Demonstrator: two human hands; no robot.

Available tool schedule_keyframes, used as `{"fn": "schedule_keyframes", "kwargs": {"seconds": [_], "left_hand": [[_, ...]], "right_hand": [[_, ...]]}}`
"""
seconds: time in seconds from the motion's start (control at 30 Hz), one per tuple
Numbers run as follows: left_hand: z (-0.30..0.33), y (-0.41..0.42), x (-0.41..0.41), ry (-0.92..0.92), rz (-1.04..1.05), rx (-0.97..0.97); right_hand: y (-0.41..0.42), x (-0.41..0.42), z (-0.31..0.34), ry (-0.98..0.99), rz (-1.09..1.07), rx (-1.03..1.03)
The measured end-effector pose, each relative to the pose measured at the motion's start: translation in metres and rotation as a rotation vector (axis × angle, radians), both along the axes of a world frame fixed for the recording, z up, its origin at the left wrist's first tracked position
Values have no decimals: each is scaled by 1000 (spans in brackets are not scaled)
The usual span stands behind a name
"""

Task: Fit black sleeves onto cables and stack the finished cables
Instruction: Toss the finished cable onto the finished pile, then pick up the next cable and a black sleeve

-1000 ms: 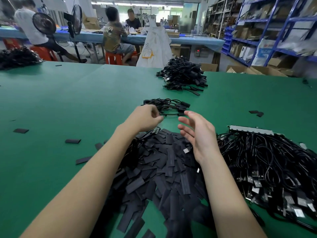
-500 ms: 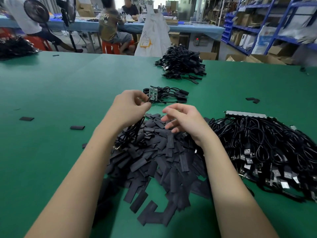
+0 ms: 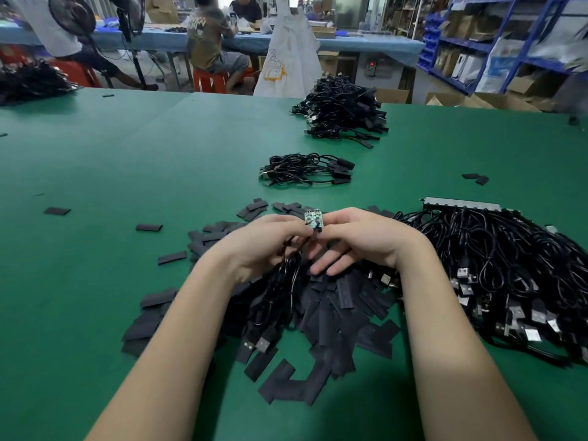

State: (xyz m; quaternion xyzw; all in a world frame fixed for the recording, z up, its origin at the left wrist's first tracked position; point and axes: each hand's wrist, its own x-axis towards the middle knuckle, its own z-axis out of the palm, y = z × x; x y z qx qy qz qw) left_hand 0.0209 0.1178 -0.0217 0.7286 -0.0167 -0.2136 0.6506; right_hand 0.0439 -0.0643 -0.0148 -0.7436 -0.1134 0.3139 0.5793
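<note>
Both hands pinch the small board [image 3: 313,218] at the cable [image 3: 288,275] end: left hand [image 3: 265,241], right hand [image 3: 356,238]. Light, cord limp, board fragile (hold edges); sleeves [image 3: 331,310] thin, floppy.

Black sleeves [image 3: 321,316], black cables [image 3: 509,265], green table [image 3: 127,154]

Both hands meet above the pile of black sleeves [image 3: 321,307] on the green counter [image 3: 95,249]. The left hand [image 3: 264,243] and right hand [image 3: 366,240] pinch a small circuit board [image 3: 313,218] with its cable [image 3: 286,281] hanging below. A heap of cables [image 3: 509,268] lies right.
</note>
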Motion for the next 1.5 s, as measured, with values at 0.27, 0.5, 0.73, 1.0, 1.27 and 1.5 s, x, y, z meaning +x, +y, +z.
{"fn": "schedule_keyframes", "kwargs": {"seconds": [0.27,0.5,0.73,1.0,1.27,1.5], "left_hand": [[-25,-2,9,-189,221,-140],[-27,-5,7,-274,164,-82],[-21,-2,10,-297,104,-68],[-15,-10,9,-180,231,-330],[-18,-6,8,-70,182,-430],[-14,-5,10,19,170,-491]], "right_hand": [[2,-2,7,25,-41,-29],[8,-9,-9,-245,-472,142],[13,-16,-19,-150,-695,426],[11,-23,-17,-53,-637,455],[10,-22,-14,85,-570,527],[17,-22,-12,219,-576,644]]}}
